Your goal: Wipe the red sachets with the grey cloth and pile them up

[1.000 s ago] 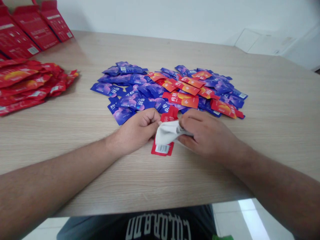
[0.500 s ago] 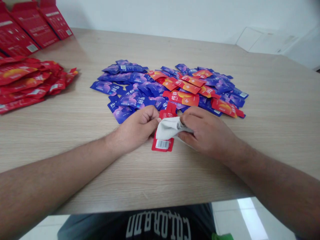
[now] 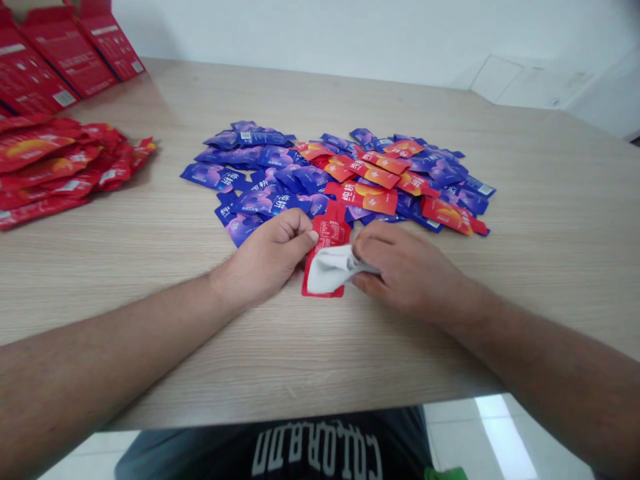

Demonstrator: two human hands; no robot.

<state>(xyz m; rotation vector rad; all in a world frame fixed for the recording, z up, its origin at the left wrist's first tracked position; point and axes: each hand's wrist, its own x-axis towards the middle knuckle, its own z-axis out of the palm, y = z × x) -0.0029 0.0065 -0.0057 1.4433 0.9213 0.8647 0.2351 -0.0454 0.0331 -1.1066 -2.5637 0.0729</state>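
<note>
Looking down, I see my left hand point(image 3: 265, 257) pinching the left edge of a red sachet point(image 3: 329, 231), which lies flat on the worktop point(image 3: 300, 353) just in front of the pile point(image 3: 280, 180) of blue and red sachets; that grip is narrow, thumb and forefinger closed on the foil. My right hand point(image 3: 407, 270) has its grip closed on a white cloth point(image 3: 327, 270) pressed over the sachet's lower half, hiding the print there. Bare worktop runs between my forearms to the near edge, with wide room right of the pile. At far left, red packs point(image 3: 50, 167) and red boxes point(image 3: 65, 53) are cut off by the frame.
</note>
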